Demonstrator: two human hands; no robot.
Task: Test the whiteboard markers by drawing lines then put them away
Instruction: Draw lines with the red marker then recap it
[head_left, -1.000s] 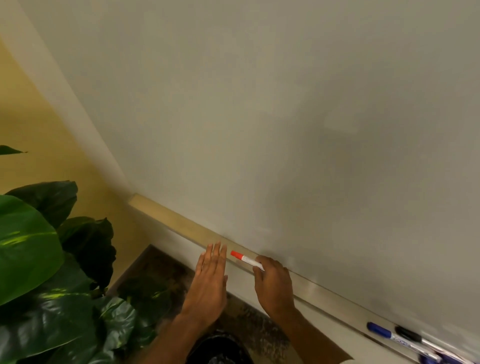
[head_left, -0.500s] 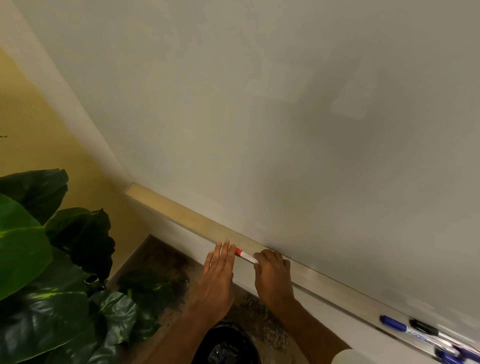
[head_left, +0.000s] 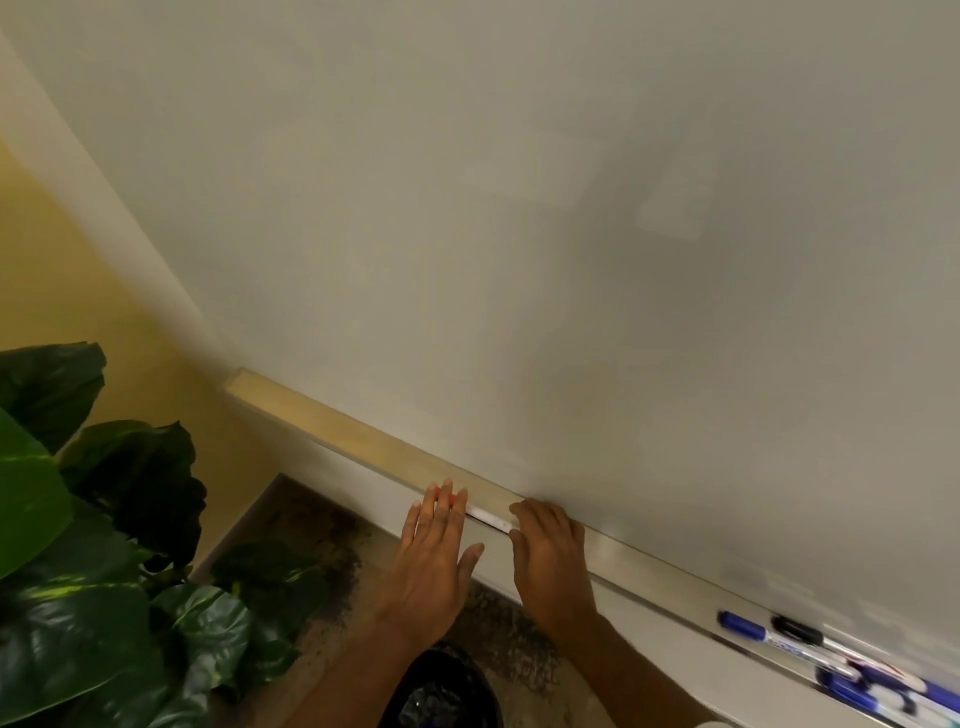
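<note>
Reaching to the whiteboard's tray (head_left: 332, 435), the left hand (head_left: 434, 569) lies flat with its fingers straight and close together and the thumb spread out to the side; its fingertips rest over the red cap of the red-capped marker (head_left: 488, 518), so only a sliver of red shows between them. The right hand (head_left: 551, 564) is just beside it, with its fingers curled down over the marker's other end and its thumb against the white barrel, holding it there. The marker lies along the tray's front edge, with a short stretch of bare barrel showing between the two hands. The whiteboard (head_left: 571, 249) above carries no lines near the hands. Well apart along the tray to the right lie a blue-capped marker (head_left: 742, 625) and a black-capped marker (head_left: 796, 631) side by side, with a blurred heap of more markers (head_left: 872, 686) beyond them at the corner. Print runs along the blue-capped marker's barrel, but it is too smeared to read. A large-leaved plant (head_left: 104, 582) stands at the left.
</note>
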